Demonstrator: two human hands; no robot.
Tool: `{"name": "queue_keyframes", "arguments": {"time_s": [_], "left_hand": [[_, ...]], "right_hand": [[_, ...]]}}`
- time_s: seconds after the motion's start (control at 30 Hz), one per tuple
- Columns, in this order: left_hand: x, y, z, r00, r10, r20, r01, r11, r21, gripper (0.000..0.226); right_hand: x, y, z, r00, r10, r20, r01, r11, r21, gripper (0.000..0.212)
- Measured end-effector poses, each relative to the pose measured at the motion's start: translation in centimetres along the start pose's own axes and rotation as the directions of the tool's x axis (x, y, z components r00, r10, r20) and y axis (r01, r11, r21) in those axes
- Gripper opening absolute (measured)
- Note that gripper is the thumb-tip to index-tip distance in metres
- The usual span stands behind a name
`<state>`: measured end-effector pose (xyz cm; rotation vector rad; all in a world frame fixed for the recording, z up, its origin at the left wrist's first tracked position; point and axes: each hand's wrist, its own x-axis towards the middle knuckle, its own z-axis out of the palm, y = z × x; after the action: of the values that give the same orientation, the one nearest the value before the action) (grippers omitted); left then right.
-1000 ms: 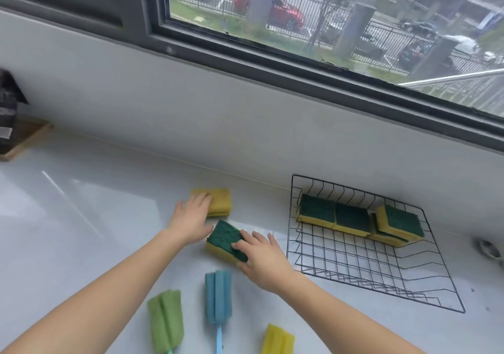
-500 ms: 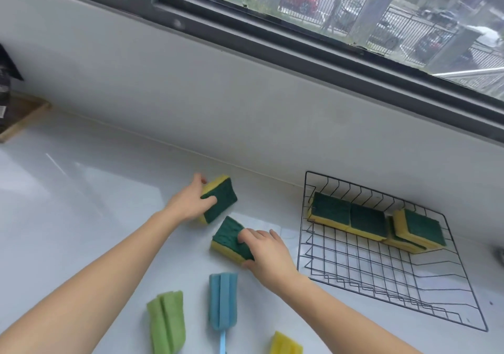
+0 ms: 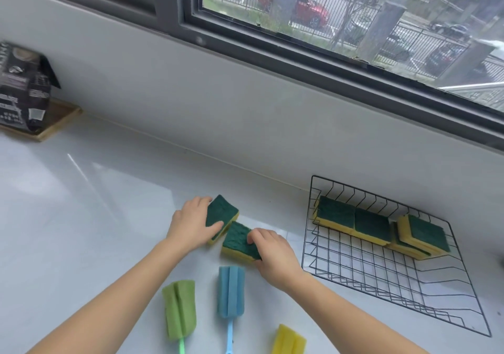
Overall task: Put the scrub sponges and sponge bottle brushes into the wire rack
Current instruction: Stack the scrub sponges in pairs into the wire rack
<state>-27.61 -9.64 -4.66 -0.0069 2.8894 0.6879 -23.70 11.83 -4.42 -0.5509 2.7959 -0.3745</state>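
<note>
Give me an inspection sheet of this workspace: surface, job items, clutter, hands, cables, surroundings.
Surface: glossy white counter, no spills seen.
Job's things: wire rack at right holds four scrub sponges along its far side; two more are in the hands on the counter; green brush, blue brush and yellow brush lie near the front edge, outside the rack.
Clutter: dark package on a wooden tray, far left.
Hands: left hand grips a tilted sponge; right hand grips a sponge beside it.
Cables: nothing seen.
Surroundings: window above, overlooking a fence and parked cars.
</note>
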Motion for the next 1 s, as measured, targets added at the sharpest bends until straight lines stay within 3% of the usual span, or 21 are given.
{"name": "queue_keyframes", "arguments": {"time_s": [0.1,0.4,0.53,0.67,0.83,1.0], "left_hand": [[-0.8,0.3,0.6,0.998,0.048,0.049,-0.053,0.993,0.105,0.079],[-1.3,-1.0,-0.3,0.965,0.200,0.170,-0.228,0.959,0.170,0.066],[-2.0,-1.7,-0.1,0.955,0.214,0.204,-0.242,0.962,0.124,0.066],[-2.4,-2.2,0.2,0.961,0.243,0.129,-0.253,0.965,0.067,0.060],[-2.5,-2.1,0.1,0.971,0.222,0.093,-0.225,0.974,0.025,0.058],[-3.8,-1.6,-1.2,0.979,0.194,0.066,-0.194,0.981,-0.007,0.058]], "right_hand": [[-0.2,0.4,-0.5,0.999,-0.021,0.036,0.023,0.999,-0.039,0.042],[-1.0,1.6,-2.4,0.977,-0.047,0.207,0.079,0.986,-0.150,0.037],[-0.8,0.9,-2.1,0.985,-0.080,0.154,0.102,0.985,-0.140,0.034],[-0.6,1.3,-2.2,0.996,-0.048,0.080,0.055,0.994,-0.093,0.035],[-0.6,0.6,-2.2,0.985,-0.059,0.160,0.077,0.991,-0.108,0.037],[-1.3,-0.4,-4.3,0.998,-0.063,0.003,0.063,0.998,-0.023,0.034]]}}
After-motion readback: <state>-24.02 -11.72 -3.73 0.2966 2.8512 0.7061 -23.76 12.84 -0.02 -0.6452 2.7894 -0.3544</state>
